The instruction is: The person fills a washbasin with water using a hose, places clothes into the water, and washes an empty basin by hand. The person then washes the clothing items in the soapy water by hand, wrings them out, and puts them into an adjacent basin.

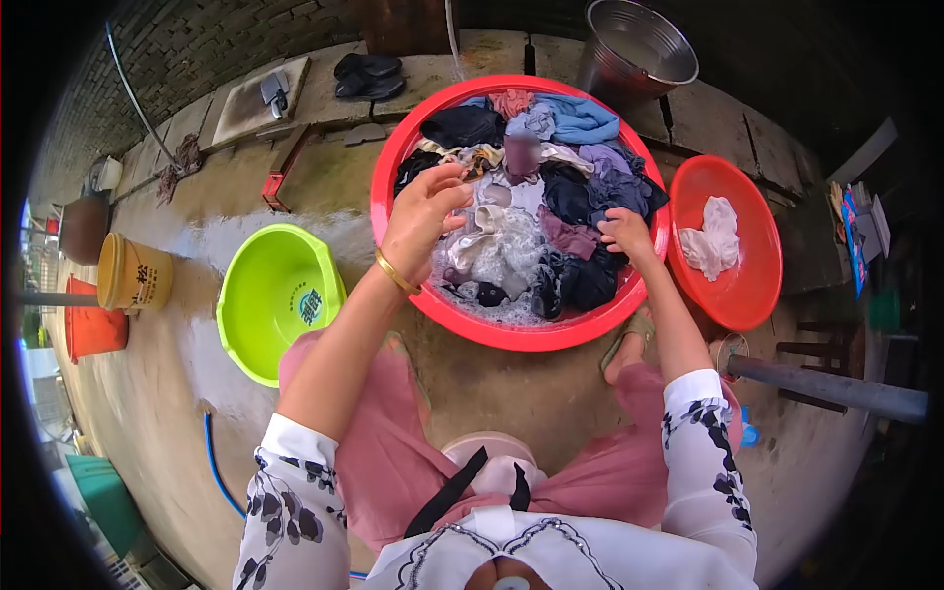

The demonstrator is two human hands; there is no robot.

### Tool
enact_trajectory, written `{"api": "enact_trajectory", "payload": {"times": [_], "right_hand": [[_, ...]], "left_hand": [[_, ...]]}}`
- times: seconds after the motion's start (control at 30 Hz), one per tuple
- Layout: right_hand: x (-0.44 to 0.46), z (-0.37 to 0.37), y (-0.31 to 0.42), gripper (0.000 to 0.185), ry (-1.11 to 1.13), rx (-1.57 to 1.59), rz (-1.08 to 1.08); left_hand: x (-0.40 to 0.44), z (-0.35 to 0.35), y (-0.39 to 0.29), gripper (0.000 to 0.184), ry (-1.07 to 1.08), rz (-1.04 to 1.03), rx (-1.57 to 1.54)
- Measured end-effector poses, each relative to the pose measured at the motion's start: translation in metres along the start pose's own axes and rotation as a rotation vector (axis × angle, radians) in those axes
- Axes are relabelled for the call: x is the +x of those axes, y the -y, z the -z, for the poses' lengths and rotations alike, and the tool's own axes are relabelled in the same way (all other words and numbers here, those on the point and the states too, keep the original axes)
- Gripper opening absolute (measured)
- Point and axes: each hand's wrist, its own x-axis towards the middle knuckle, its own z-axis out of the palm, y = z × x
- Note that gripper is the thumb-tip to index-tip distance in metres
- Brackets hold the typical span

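Note:
A large red tub (521, 339) full of wet clothes stands in front of me. White suds and a soaked white cloth (501, 251) fill its near middle, with dark garments (580, 280) on the right and blue cloth (582, 120) at the back. Over the tub's left side is my left hand (423, 218), its fingers loosely bent and apart, holding nothing. My right hand (626, 236) is at the right side, fingers apart, close above the dark clothes. Whether its fingertips touch them I cannot tell. I see nothing held in it.
A red basin (733, 295) with a white cloth (711, 238) stands on the right, a green basin (251, 295) on the left. Behind are a metal bucket (644, 59), black slippers (369, 77) and a brush (274, 93). A yellow bucket (133, 270) and blue hose (218, 467) lie further left.

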Motion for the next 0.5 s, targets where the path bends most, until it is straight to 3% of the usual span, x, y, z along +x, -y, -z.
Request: {"api": "enact_trajectory", "payload": {"times": [0.07,0.13,0.17,0.2,0.27,0.37,0.43,0.5], "right_hand": [[0.023,-0.073,0.008,0.038,0.219,-0.034,0.024],[0.058,-0.135,0.01,0.04,0.255,-0.235,0.058],[0.089,-0.172,-0.012,0.051,0.021,-0.382,0.251],[0.076,-0.192,0.002,0.063,-0.072,-0.375,0.176],[0.062,-0.223,0.001,0.067,0.007,-0.404,0.002],[0.037,-0.25,-0.027,0.063,-0.064,-0.472,-0.096],[0.046,-0.25,-0.075,0.042,0.043,-0.052,-0.065],[0.019,-0.219,-0.066,0.027,0.171,0.521,-0.225]], "left_hand": [[-0.002,0.004,-0.003,0.04,-0.006,0.004,-0.017],[-0.005,0.008,-0.009,0.038,-0.003,-0.004,-0.019],[-0.006,0.012,-0.012,0.038,-0.013,-0.011,-0.023],[-0.006,0.016,-0.013,0.038,-0.011,-0.021,0.0],[-0.006,0.024,-0.015,0.034,-0.023,-0.027,0.016],[-0.006,0.035,-0.022,0.031,-0.049,-0.021,0.006],[-0.003,0.04,-0.022,0.029,-0.054,-0.015,0.006],[-0.005,0.043,-0.019,0.028,-0.054,0.003,0.004]]}}
